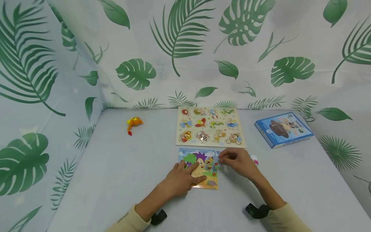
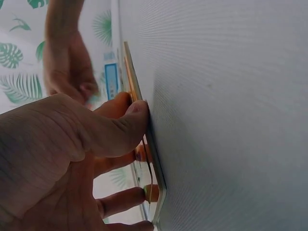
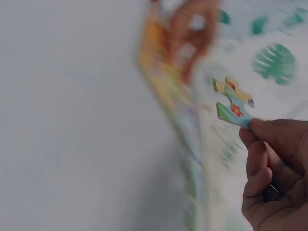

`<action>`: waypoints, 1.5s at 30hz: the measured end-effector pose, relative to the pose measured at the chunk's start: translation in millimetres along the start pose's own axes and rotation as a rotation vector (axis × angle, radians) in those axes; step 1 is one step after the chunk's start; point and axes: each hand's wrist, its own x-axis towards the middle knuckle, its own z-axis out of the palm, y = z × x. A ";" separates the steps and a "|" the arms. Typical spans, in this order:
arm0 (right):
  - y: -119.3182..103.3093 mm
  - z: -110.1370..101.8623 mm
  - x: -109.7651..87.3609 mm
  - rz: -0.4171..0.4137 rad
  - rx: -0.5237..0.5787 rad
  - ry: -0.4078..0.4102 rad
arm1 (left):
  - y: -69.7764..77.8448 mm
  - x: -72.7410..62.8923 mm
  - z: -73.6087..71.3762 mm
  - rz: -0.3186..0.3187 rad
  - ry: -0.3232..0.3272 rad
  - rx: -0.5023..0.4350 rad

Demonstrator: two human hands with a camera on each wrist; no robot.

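Observation:
A small jigsaw puzzle [image 1: 211,182] with a cartoon picture lies flat on the table in the head view. My left hand [image 1: 181,178] rests on its left part with fingers spread, covering some of the picture. In the left wrist view the thumb [image 2: 127,127] lies along the board's edge. At the puzzle's upper right corner, my right hand [image 1: 239,162] pinches a puzzle piece [image 3: 235,107] between thumb and forefinger. That piece shows a red flower on light blue, with green and yellow parts, and is raised off the board.
Behind the puzzle lies a wooden board of insect pictures [image 1: 207,131]. A blue box [image 1: 284,129] sits at the back right, and an orange toy [image 1: 134,121] at the back left. Beside the right wrist, a pink and white piece [image 1: 255,159] is partly hidden.

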 end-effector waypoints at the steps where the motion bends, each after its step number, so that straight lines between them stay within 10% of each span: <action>1: 1.0 -10.9 -4.3 0.010 0.010 0.008 | -0.4 0.4 -0.5 0.003 0.004 0.006; 12: 63.9 -103.2 -74.0 0.418 -0.043 -0.099 | 0.6 -1.4 0.6 -0.002 -0.005 -0.034; 45: 67.8 -72.5 -76.5 0.286 -0.322 0.044 | -0.9 -2.8 2.6 -0.006 0.042 -0.123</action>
